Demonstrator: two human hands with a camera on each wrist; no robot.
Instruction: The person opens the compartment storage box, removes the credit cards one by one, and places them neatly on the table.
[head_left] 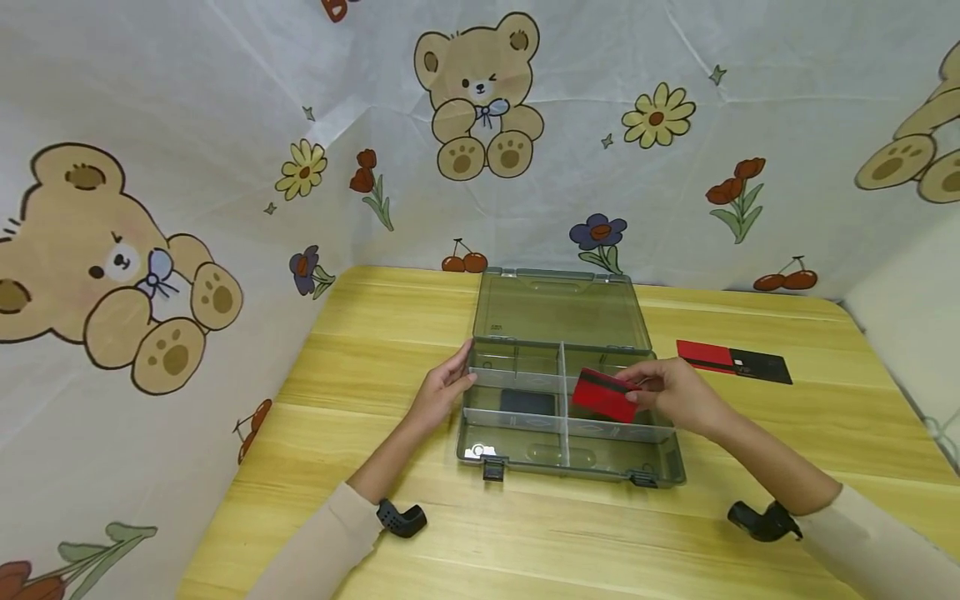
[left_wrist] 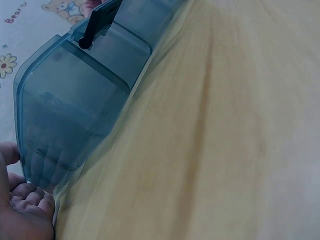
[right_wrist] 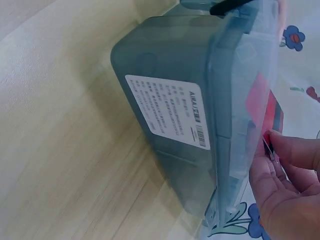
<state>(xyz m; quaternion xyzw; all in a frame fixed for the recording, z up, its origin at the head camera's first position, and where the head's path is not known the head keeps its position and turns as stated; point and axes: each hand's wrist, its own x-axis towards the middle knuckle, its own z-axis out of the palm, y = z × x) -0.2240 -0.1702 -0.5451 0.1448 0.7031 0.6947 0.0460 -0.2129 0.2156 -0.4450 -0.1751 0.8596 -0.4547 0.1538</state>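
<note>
A translucent grey-green divided storage box (head_left: 562,446) lies on the table with its lid (head_left: 562,308) tipped back. My left hand (head_left: 442,392) grips its left side, thumb at the rim; in the left wrist view the fingers (left_wrist: 32,197) are curled against the outer wall. Between thumb and fingers my right hand (head_left: 675,396) pinches a red card (head_left: 603,394) with a black stripe, held tilted over the right middle compartment. Its lower edge seems to dip into that compartment, though contact is unclear. A dark card (head_left: 527,403) lies in the left middle compartment.
On the table (head_left: 360,350) right of the box lie another red card (head_left: 703,354) with a black stripe and a black card (head_left: 761,366) with a chip, end to end. Clear dividers (head_left: 517,419) part the box. Two latches (head_left: 492,469) stick out in front. A bear-printed sheet (head_left: 555,208) hangs behind.
</note>
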